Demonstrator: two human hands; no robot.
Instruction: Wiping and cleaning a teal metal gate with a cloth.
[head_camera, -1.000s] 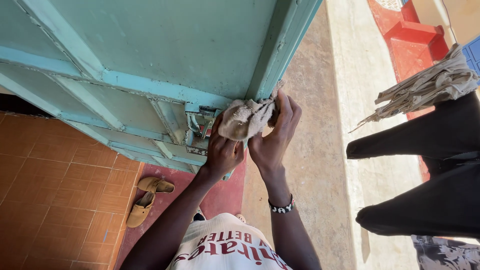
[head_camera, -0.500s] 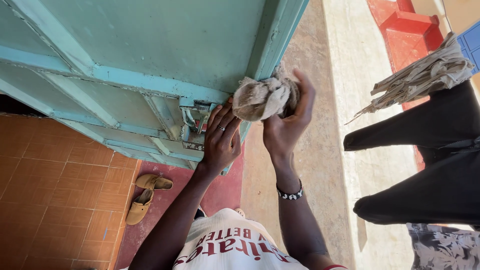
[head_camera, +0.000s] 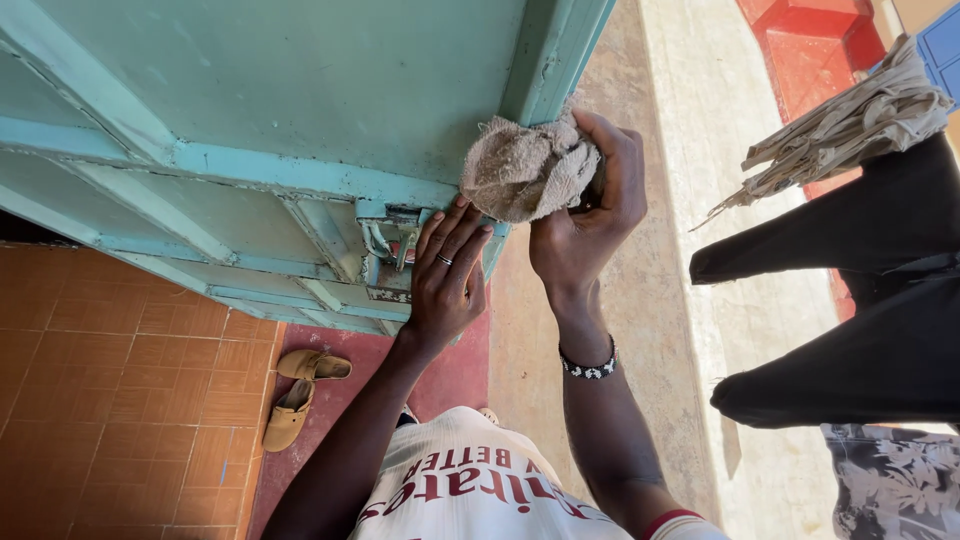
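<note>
Right hand (head_camera: 585, 235): grip closed on grey rag (head_camera: 525, 168) against teal door (head_camera: 300, 90) edge. Left hand (head_camera: 447, 270): open, flat beside door latch (head_camera: 390, 235).

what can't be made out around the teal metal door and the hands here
Head view only:
- Metal latch on the teal metal door: partly behind the left hand.
- Right hand palm: hidden by the bunched grey rag.
- Door top and left side: cut off by the frame.
- Tan sandals: too small for detail.

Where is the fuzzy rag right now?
In the head view, the rag sits bunched in the right hand, pressed against the edge of the green door, just up and right of the left hand.
</note>
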